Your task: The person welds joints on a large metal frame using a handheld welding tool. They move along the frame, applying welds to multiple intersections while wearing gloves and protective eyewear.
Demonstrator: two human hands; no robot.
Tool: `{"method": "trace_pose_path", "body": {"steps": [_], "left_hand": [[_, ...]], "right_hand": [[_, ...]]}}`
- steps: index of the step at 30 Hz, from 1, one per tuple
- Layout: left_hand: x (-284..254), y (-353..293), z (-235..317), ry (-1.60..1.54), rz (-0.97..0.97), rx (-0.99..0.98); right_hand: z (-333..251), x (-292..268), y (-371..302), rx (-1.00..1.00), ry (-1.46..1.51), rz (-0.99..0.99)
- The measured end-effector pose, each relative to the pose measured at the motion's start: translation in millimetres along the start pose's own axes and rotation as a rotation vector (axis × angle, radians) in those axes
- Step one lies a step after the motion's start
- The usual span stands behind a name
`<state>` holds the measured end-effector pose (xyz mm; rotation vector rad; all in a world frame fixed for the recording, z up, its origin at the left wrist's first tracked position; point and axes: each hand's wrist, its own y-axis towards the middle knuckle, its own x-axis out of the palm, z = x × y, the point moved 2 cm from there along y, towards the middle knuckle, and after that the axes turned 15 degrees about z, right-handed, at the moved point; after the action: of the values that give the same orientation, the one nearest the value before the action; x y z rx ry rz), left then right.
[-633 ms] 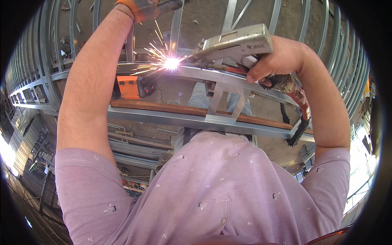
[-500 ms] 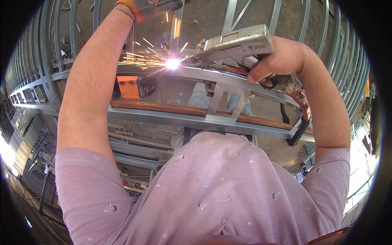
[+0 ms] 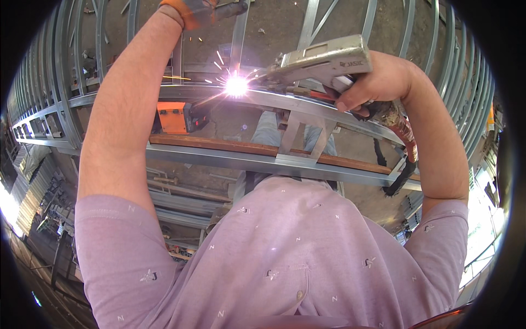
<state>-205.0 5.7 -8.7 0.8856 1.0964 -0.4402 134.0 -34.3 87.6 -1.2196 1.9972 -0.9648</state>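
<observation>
My right hand (image 3: 383, 82) is closed around the grip of a welding holder (image 3: 323, 59), a worn pale-metal body with a wrapped cable (image 3: 402, 134) hanging below it. The holder's front end points left at a bright welding arc (image 3: 236, 86). This glare sits where an upright steel tube (image 3: 239, 41) meets a long steel rail (image 3: 298, 102), and it hides the joint. At the top edge is my left hand (image 3: 198, 13), in an orange and dark glove. One dark finger reaches across the upright tube. The picture's edge cuts off the other fingers, so their grip does not show.
An orange box-shaped device (image 3: 172, 117) with a dark end stands below the rail, beside my left forearm. Nearer me run a reddish-brown bar (image 3: 219, 143) and another steel rail (image 3: 219, 158), with short cross-pieces (image 3: 290, 133) between the rails. Steel bars (image 3: 57, 60) line both sides.
The long spray of sparks to the left has shrunk to a few short streaks, and the arc's glow is larger. Holder and right hand have shifted slightly right; my left hand has moved slightly too.
</observation>
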Motion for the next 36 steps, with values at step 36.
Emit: {"method": "trace_pose_path", "body": {"steps": [36], "left_hand": [[-49, -90, -41, 0.026, -0.052, -0.068]], "right_hand": [[-82, 51, 72, -0.015, 0.196, -0.141]]}}
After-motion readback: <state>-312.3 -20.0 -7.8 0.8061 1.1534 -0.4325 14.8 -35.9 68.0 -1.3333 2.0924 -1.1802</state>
